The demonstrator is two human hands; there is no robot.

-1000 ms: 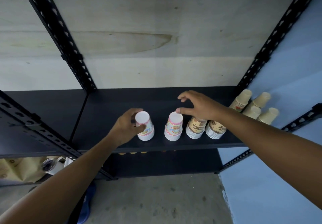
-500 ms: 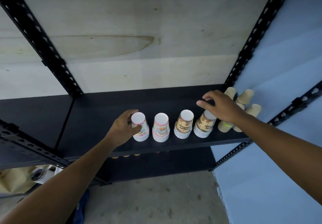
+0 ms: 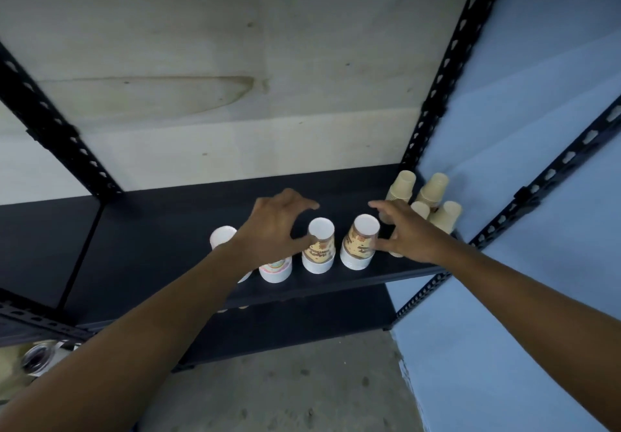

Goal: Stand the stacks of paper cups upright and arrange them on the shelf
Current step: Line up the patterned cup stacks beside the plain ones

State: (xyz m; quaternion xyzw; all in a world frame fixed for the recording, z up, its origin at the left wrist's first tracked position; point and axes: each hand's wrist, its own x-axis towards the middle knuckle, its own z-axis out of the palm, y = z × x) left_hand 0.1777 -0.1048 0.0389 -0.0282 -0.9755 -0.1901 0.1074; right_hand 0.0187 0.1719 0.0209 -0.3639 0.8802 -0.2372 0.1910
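My left hand [image 3: 275,226] is spread open, fingers arched over the shelf, thumb tip touching the side of the brown-printed stack [image 3: 319,246] and gripping nothing. My right hand [image 3: 406,233] is open too, thumb against the right flank of the second brown-printed stack [image 3: 359,241], fingers reaching past its top; I would call it a nudge or the start of a grasp, not a hold.

Taking that second brown stack as my landmark: the first brown stack stands just left of it, close but apart. Further left comes a pink-printed stack [image 3: 275,268], mostly hidden under my left wrist, then a white-topped stack [image 3: 222,236] peeking out beyond my forearm. Behind and to the right of the landmark, in the back corner, four plain tan stacks [image 3: 433,193] stand bunched together. All rest upside down, wide rims on the black shelf [image 3: 161,246], near its front edge.

I expect these to be very light and easily tipped (nested paper cups slide apart if lifted by the top one alone). The walls are thin and will dent under a pinch, so I would take each stack low, around the thick band of rims, with thumb opposite fingers.

The brown stacks carry some printed lettering, but it is too blurred to read; no brand is legible.
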